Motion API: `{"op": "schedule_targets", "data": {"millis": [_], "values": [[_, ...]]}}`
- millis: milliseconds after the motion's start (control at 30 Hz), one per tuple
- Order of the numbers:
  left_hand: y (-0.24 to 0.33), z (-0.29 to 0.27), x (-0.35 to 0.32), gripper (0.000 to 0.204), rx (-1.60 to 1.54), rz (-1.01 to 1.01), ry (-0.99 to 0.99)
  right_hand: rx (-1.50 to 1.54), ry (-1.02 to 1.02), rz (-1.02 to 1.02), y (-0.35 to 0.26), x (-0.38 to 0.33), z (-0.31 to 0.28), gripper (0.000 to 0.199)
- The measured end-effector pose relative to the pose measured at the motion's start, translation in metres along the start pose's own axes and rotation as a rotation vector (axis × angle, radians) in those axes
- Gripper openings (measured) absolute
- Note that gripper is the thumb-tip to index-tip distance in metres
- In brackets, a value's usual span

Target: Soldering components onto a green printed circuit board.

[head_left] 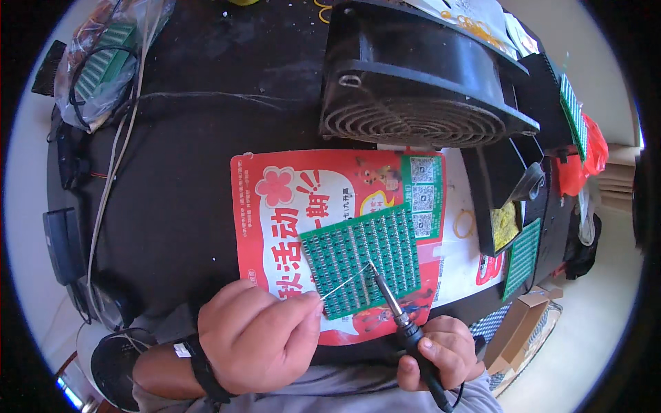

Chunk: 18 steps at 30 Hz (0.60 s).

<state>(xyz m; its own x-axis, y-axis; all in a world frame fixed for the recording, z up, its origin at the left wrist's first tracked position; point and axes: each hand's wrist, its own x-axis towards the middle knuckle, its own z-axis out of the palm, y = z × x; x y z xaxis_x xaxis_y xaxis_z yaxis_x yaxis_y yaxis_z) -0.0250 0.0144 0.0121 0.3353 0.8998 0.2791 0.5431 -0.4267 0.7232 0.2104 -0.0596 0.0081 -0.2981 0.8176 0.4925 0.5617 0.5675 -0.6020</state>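
A green circuit board panel, covered with rows of small parts, lies tilted on a red printed sheet. My left hand is closed at the board's lower left, pinching a thin strand of solder wire. The wire runs up and right across the board. My right hand grips the dark handle of a soldering iron. The iron's tip points up and left onto the board, and the wire's far end meets it or lies very close; actual contact is too small to tell.
A large black fan stands beyond the board. To the right is a black holder with a yellow sponge, beside another green panel. A plastic bag with green boards lies far left, near trailing cables. A cardboard box sits lower right.
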Motion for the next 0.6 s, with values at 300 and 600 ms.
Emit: {"op": "schedule_targets", "data": {"millis": [300, 600], "values": [[-0.0047, -0.0014, -0.0003, 0.023, 0.009, 0.070, -0.088, 0.016, -0.008, 0.010, -0.0002, -0.0009, 0.0016, 0.031], [-0.0021, -0.0004, -0.0033, 0.024, 0.000, 0.048, -0.085, -0.015, -0.078, 0.046, -0.0047, -0.0024, -0.0016, 0.034]]}}
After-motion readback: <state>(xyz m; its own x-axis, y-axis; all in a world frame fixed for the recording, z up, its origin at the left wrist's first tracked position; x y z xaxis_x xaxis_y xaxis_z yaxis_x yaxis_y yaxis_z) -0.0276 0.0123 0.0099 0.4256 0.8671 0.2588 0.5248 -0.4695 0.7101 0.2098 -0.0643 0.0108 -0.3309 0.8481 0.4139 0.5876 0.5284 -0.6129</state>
